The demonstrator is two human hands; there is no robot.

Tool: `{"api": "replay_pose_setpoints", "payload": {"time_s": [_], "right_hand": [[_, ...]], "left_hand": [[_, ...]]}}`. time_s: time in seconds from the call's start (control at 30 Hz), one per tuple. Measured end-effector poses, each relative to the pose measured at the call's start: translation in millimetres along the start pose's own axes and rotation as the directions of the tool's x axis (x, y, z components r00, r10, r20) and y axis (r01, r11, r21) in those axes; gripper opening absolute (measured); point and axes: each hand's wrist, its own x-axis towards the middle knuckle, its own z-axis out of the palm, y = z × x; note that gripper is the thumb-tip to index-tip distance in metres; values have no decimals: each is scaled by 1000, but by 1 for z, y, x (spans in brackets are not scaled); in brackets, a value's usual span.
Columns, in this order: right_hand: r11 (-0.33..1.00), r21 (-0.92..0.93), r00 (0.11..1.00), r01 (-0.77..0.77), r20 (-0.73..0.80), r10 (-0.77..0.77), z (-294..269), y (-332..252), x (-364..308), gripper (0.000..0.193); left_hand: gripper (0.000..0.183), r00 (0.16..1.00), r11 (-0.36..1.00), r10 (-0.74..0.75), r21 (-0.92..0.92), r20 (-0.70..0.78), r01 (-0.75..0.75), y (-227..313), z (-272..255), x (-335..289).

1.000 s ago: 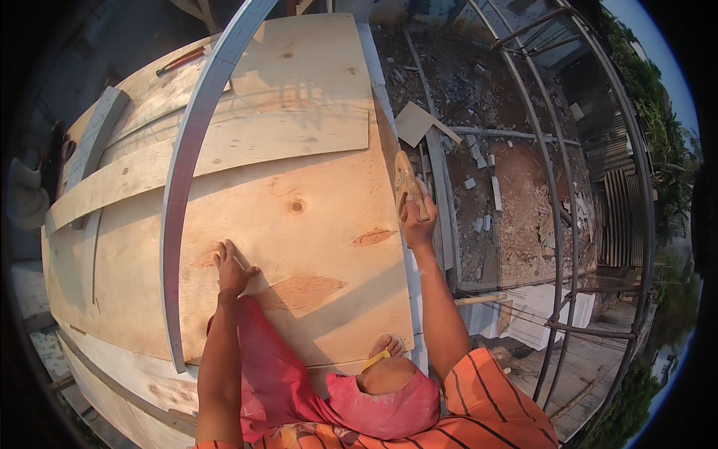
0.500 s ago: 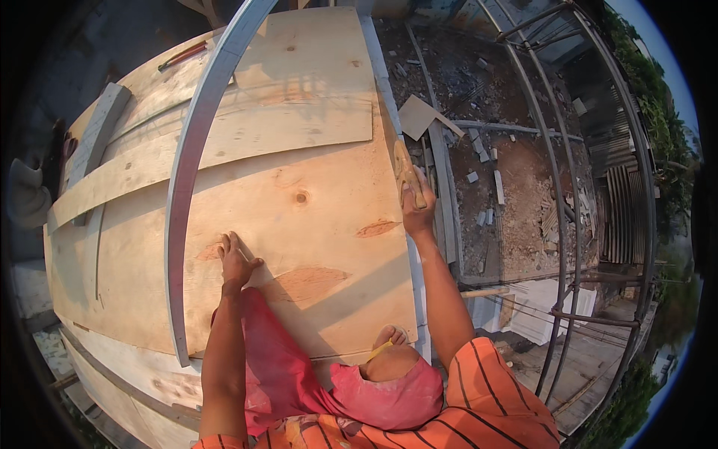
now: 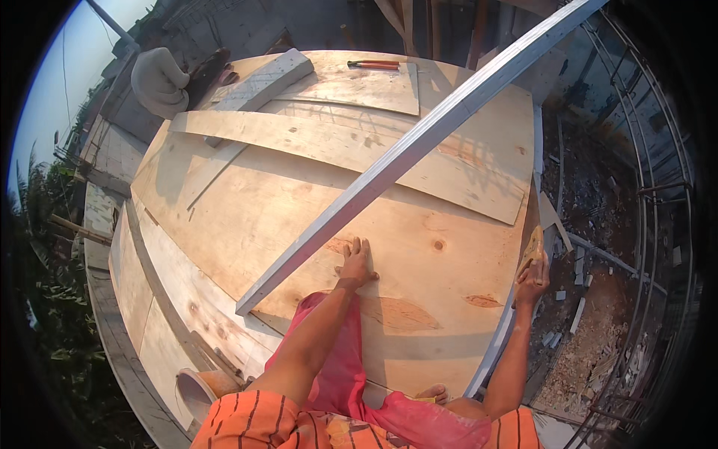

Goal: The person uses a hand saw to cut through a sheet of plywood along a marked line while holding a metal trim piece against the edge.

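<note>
My left hand (image 3: 357,263) lies on a large plywood sheet (image 3: 419,280) with its fingers spread, holding nothing. It rests just right of a long grey square-edged bar (image 3: 389,166) that slants across the sheet. Out at the sheet's right edge, my right hand (image 3: 532,280) is closed round the yellowish wooden handle of what looks like a hand saw (image 3: 534,245). The saw's brownish blade points away from me along that edge, and part of it is hard to make out. My foot (image 3: 432,392) rests on the sheet's near part.
A loose plywood strip (image 3: 359,153), a grey beam (image 3: 265,88) and red-handled pliers (image 3: 374,65) lie farther off. A person (image 3: 158,82) sits at far left. Near left stands a bucket (image 3: 196,393). Past the right edge, the ground drops to rubble (image 3: 598,329) beside a metal bar frame (image 3: 662,187).
My view has swung left, bringing the seated person and bucket into sight. My left hand stays flat on the plywood; my right hand still grips the saw at the edge.
</note>
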Motion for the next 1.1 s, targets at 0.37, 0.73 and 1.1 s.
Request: {"api": "replay_pose_setpoints", "payload": {"time_s": [0.37, 0.73, 1.1], "right_hand": [[995, -60, 995, -81, 51, 84, -27, 15, -19, 45], [983, -178, 996, 36, -69, -49, -49, -41, -124, 51], [983, -183, 1000, 9, -11, -11, -73, -48, -181, 49]], "left_hand": [[117, 997, 995, -72, -67, 32, 74, -10, 1, -13], [119, 1000, 999, -30, 19, 9, 30, -14, -5, -4], [120, 996, 994, 93, 66, -12, -92, -36, 4, 7]]}}
